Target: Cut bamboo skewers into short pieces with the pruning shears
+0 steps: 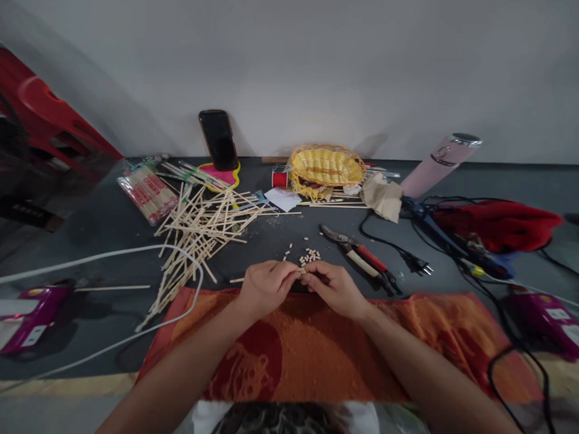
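My left hand and my right hand meet fingertip to fingertip above the far edge of an orange towel. Pinched between them are small pale wooden pieces, too small to count; both hands are closed on these. Just beyond my fingers lies a little heap of short cut stick pieces. Pruning shears with red and white handles rest to the right of the heap. A loose pile of long wooden sticks spreads out to the left.
At the back stand a phone, a red thread spool, a yellow woven basket and a pink flask. Packaged chopsticks lie left. Cables, a black plug and a red cloth occupy the right. A white cable crosses the left.
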The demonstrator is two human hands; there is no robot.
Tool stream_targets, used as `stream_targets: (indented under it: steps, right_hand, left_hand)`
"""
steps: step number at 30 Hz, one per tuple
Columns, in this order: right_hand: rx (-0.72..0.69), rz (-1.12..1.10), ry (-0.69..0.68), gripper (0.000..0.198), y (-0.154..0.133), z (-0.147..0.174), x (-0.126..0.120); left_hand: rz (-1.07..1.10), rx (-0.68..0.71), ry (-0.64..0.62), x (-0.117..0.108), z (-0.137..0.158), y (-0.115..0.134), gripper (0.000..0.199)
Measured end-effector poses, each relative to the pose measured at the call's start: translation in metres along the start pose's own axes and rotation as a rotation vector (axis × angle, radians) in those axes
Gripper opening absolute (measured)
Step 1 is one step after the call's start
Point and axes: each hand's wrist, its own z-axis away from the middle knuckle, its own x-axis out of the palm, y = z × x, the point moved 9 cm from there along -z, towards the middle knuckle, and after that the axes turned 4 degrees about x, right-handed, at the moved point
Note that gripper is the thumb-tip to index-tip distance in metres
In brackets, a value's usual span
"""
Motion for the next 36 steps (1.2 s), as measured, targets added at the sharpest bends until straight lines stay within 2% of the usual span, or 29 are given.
stream_targets:
  steps: [36]
  right_hand:
    - [0.008,-0.028,-0.008,0.021,-0.0013,-0.0015,0.0006]
  left_hand:
    - [0.026,0.0,-0.011,0.0027,0.0006,-0.0014,0.015]
